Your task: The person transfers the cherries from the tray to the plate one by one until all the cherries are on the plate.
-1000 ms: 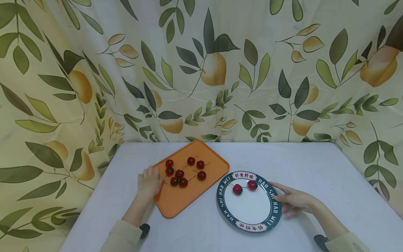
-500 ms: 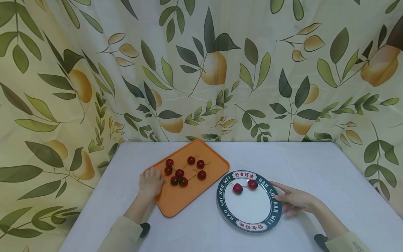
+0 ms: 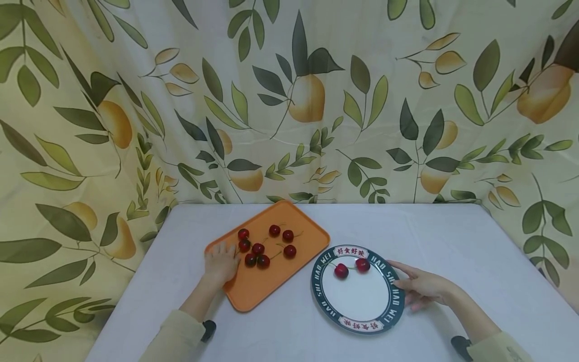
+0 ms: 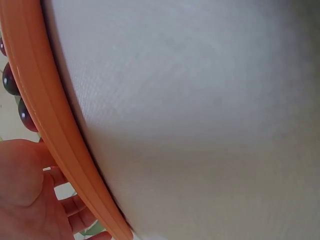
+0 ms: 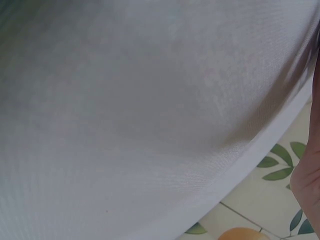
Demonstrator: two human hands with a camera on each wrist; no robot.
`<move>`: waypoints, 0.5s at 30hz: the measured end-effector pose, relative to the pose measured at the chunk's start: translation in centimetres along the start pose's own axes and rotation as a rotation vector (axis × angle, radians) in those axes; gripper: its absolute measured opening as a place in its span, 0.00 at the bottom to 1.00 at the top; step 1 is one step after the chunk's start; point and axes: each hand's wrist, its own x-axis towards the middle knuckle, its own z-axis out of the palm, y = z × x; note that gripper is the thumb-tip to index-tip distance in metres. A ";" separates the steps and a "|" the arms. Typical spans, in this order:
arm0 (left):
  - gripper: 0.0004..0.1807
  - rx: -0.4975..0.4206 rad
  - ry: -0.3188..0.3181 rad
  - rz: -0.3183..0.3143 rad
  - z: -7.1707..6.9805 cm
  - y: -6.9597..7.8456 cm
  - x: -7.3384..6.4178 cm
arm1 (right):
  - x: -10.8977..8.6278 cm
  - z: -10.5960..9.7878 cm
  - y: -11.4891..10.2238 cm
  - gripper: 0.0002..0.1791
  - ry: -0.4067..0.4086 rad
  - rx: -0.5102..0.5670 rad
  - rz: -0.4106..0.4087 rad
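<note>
An orange tray (image 3: 271,281) lies at a slant, bearing several dark red cherries (image 3: 290,251) with thin stems. My left hand (image 3: 220,264) reaches over the tray's left end, fingertips right beside the leftmost cherry (image 3: 244,245). In the left wrist view the palm (image 4: 25,195) shows at lower left, with the fingers behind the tray's rim. A round white plate (image 3: 355,301) with a dark green lettered rim holds two cherries (image 3: 341,271). My right hand (image 3: 427,286) holds its right side, thumb on the rim, index finger along the edge and the other fingers lower.
A white cloth covers the table (image 3: 425,226). Behind it and at the sides hangs a curtain (image 3: 289,151) printed with leaves and orange fruit. The tray's right corner comes close to the plate's upper left rim.
My left hand has shifted slightly right, farther over the tray, uncovering more of its left corner. The leftmost cherry by my fingers has moved very slightly. My right hand and the plate stay put.
</note>
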 end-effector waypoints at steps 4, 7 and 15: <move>0.16 -0.025 0.031 0.008 0.2 0.0 0.0 | 0.0 0.0 0.0 0.37 0.001 -0.003 -0.008; 0.13 -0.027 0.083 0.024 0.3 0.0 0.0 | 0.0 0.0 0.0 0.38 0.003 -0.005 -0.011; 0.11 -0.019 0.177 0.069 0.3 -0.1 -0.1 | -0.1 0.0 -0.1 0.38 -0.011 0.000 -0.016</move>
